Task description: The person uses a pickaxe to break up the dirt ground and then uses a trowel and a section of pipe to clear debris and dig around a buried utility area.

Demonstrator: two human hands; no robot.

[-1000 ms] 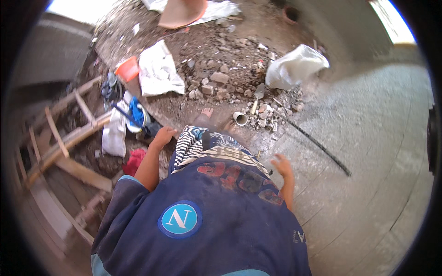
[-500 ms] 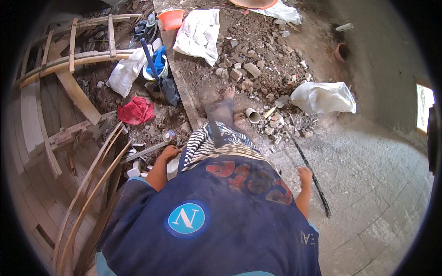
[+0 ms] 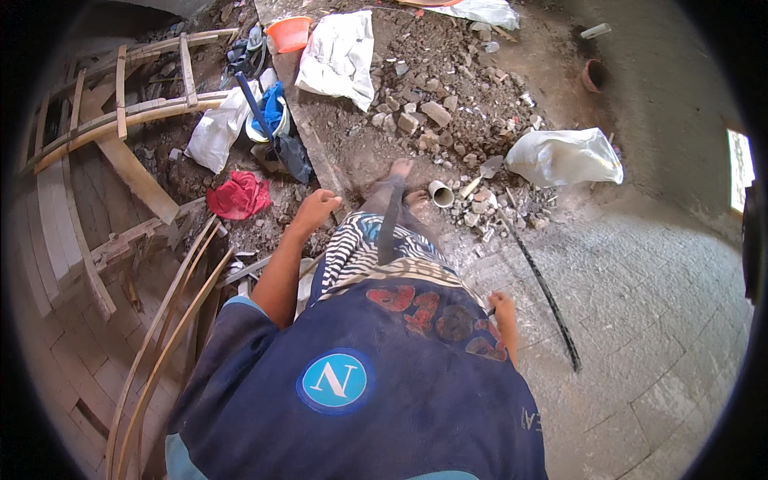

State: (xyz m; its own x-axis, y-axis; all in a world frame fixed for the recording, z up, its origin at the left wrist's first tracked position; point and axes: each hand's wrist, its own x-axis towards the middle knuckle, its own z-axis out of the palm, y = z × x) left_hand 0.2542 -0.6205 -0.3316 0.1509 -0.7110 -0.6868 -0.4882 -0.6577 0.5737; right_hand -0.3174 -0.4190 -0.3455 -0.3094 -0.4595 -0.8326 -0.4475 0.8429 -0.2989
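My left hand (image 3: 318, 210) hangs in the air with its fingers curled, and I see nothing in it. Below and beyond it lies a crumpled red cloth (image 3: 238, 195) on the rubble. My right hand (image 3: 502, 306) is loosely closed beside my dark blue shirt (image 3: 416, 392), apparently holding nothing; its inner side is hidden. To its right a thin black rod (image 3: 546, 292) lies on the paved floor. Ahead of my feet are a short length of pale pipe (image 3: 441, 194) and a trowel (image 3: 485, 174), neither touched by my hands.
Broken stone and soil (image 3: 448, 104) spread ahead. White sacks (image 3: 564, 157) lie at right and far centre, with an orange basin (image 3: 289, 34) behind. A bucket (image 3: 282, 128) with blue cloth stands left. Curved wooden frames (image 3: 152, 106) and bent strips (image 3: 160, 336) fill the left side.
My left hand has swung forward and up, away from my hip. My right hand has drawn back and inward toward my shirt. The view has shifted slightly.
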